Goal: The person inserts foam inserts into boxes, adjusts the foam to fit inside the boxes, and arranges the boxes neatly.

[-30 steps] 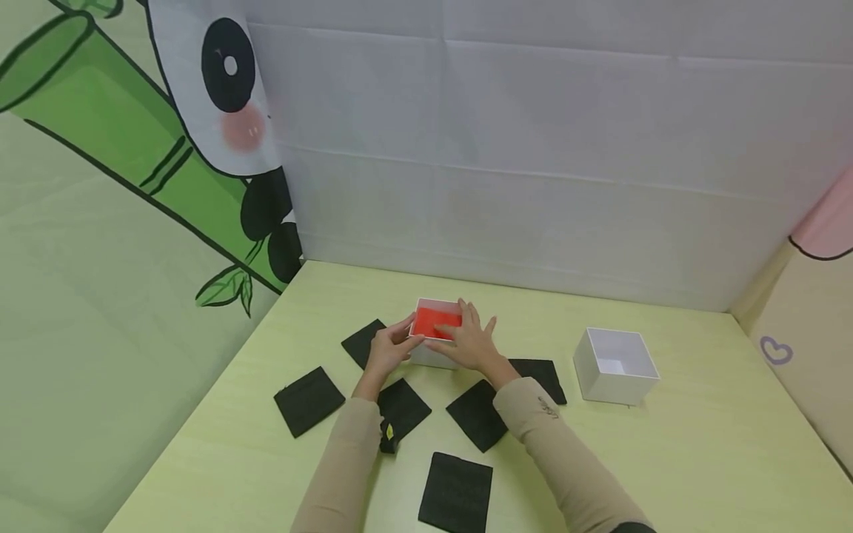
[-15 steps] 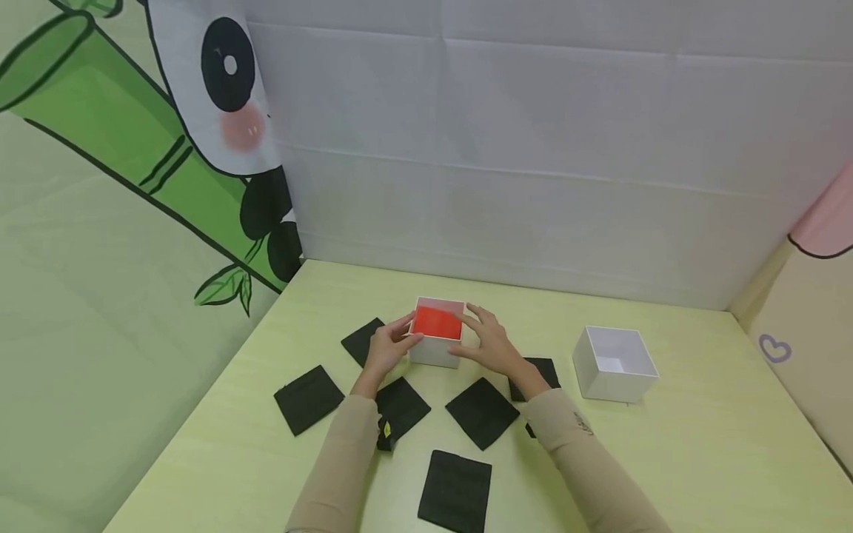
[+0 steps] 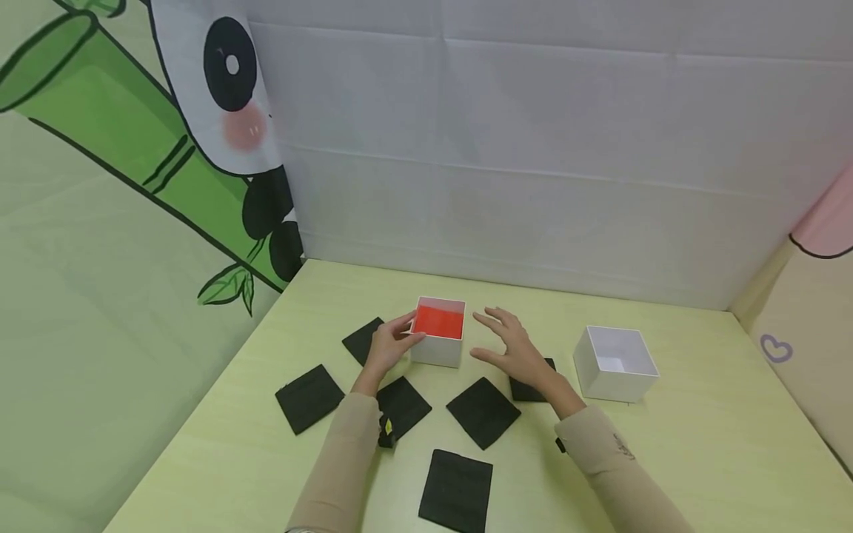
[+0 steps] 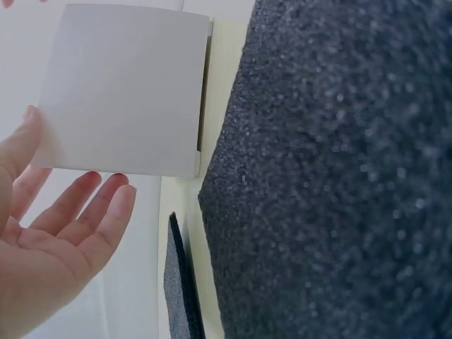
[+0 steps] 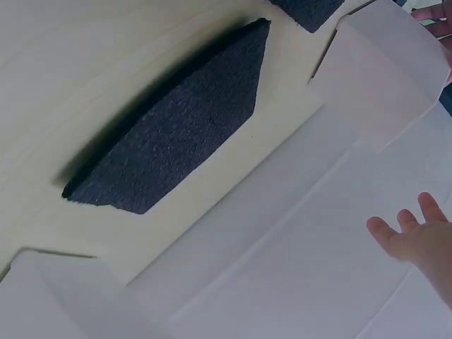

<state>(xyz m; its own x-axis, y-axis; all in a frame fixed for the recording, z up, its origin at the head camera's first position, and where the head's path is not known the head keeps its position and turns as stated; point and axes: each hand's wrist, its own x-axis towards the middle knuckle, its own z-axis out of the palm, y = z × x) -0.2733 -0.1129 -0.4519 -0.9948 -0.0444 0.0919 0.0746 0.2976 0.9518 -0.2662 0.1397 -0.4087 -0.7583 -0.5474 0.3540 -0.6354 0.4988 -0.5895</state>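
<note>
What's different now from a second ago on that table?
The right hand has drawn back to the right: its fingers were over the red piece in the white box, and now it hovers apart from both. Unchanged: the left hand at that box's left side, the red piece inside, the other white box and the black squares.

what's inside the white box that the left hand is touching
A red piece sits inside the white box, just below the rim and spanning most of the opening. The box's floor and anything beneath the red piece are covered, so I can't tell what's there.
</note>
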